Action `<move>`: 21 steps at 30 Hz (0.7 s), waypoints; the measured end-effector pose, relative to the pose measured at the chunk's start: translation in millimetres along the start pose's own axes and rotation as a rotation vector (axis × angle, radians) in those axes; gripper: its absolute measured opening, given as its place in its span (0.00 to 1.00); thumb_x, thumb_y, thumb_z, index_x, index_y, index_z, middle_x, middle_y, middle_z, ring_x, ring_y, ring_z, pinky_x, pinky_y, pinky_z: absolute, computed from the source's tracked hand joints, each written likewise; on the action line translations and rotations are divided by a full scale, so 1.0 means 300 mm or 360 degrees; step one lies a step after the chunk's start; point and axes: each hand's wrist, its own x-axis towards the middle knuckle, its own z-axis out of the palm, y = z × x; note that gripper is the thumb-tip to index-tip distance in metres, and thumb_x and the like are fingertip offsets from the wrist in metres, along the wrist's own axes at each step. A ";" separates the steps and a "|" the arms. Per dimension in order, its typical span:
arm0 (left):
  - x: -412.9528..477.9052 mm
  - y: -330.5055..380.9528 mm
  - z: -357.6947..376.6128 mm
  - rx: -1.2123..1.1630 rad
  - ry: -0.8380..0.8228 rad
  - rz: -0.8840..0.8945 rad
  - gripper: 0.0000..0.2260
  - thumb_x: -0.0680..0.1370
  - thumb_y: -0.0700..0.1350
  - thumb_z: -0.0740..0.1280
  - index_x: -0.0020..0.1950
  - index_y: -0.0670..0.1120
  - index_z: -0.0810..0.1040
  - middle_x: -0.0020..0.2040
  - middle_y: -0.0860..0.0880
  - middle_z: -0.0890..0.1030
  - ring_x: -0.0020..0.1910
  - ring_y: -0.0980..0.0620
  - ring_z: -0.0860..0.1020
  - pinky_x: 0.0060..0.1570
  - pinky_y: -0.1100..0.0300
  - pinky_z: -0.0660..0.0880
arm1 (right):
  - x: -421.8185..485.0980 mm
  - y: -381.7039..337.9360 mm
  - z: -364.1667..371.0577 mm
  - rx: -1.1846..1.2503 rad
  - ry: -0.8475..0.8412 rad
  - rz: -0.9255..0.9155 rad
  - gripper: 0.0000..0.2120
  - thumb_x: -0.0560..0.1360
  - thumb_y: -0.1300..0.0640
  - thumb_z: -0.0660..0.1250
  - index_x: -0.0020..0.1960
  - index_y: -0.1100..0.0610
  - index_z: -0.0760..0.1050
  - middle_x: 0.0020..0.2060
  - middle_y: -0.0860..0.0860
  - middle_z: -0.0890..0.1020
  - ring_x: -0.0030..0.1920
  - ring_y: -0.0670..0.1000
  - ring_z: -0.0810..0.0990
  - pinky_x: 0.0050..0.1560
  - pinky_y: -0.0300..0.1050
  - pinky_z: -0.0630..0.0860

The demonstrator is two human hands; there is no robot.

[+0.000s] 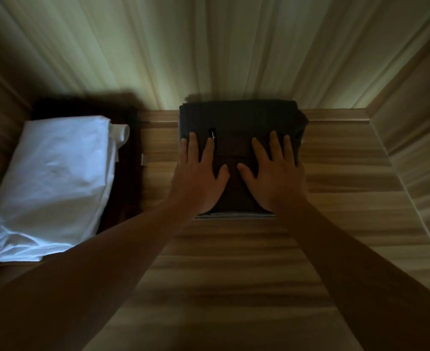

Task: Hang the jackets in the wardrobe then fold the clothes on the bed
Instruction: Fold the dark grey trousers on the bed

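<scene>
Left hand (pixel 201 176), right hand (pixel 276 178), fingers straight, flat on one dark folded garment (pixel 239 117), one white bundle (pixel 54 178) to their left

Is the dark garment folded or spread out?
Folded: the dark garment forms a compact layered rectangle, left hand and right hand flat on top.

A dark folded garment (pixel 236 117) lies flat in the centre of the frame, a neat squarish bundle with its far edge against the pale back wall. A small black label (pixel 212 134) with a white mark sits on its top, toward the left. At its near edge a thin pale layer (pixel 234 215) shows underneath it. At the left of the frame lies a white folded cloth (pixel 56 178), smooth and slightly glossy, resting on a darker, reddish-brown piece (pixel 129 178) that shows along its right side.
</scene>
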 end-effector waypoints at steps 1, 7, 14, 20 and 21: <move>0.000 -0.002 0.004 -0.0007 0.0008 0.0007 0.34 0.82 0.60 0.57 0.84 0.49 0.51 0.83 0.42 0.43 0.82 0.41 0.40 0.80 0.45 0.50 | 0.000 0.000 -0.004 -0.0006 0.0006 0.0000 0.36 0.79 0.28 0.46 0.83 0.42 0.49 0.83 0.52 0.47 0.82 0.58 0.43 0.78 0.64 0.54; -0.026 0.002 -0.040 -0.0183 -0.0042 -0.0020 0.33 0.83 0.59 0.58 0.84 0.50 0.49 0.83 0.45 0.41 0.82 0.45 0.39 0.79 0.48 0.47 | -0.034 -0.017 -0.030 -0.0178 0.0037 -0.0007 0.35 0.80 0.30 0.42 0.82 0.43 0.53 0.83 0.56 0.53 0.82 0.61 0.47 0.78 0.68 0.44; -0.315 -0.087 -0.218 0.0001 -0.0325 0.0008 0.36 0.82 0.65 0.54 0.82 0.44 0.52 0.81 0.44 0.58 0.79 0.43 0.61 0.75 0.47 0.64 | -0.212 -0.089 -0.170 0.0021 -0.0117 -0.0212 0.23 0.81 0.42 0.61 0.73 0.50 0.70 0.73 0.54 0.71 0.76 0.59 0.64 0.76 0.62 0.60; -0.519 -0.188 -0.455 0.0066 -0.0302 0.0010 0.19 0.80 0.55 0.64 0.68 0.48 0.75 0.60 0.47 0.76 0.58 0.46 0.78 0.59 0.51 0.75 | -0.409 -0.207 -0.336 0.0367 -0.0531 -0.0365 0.25 0.80 0.42 0.67 0.74 0.49 0.70 0.66 0.53 0.76 0.66 0.57 0.76 0.65 0.51 0.74; -0.555 -0.197 -0.480 0.0053 -0.0282 -0.0006 0.19 0.80 0.54 0.66 0.69 0.48 0.75 0.60 0.47 0.76 0.59 0.46 0.77 0.59 0.52 0.75 | -0.437 -0.229 -0.352 0.0388 -0.0609 -0.0356 0.25 0.80 0.42 0.67 0.73 0.48 0.70 0.66 0.51 0.77 0.65 0.56 0.77 0.64 0.51 0.75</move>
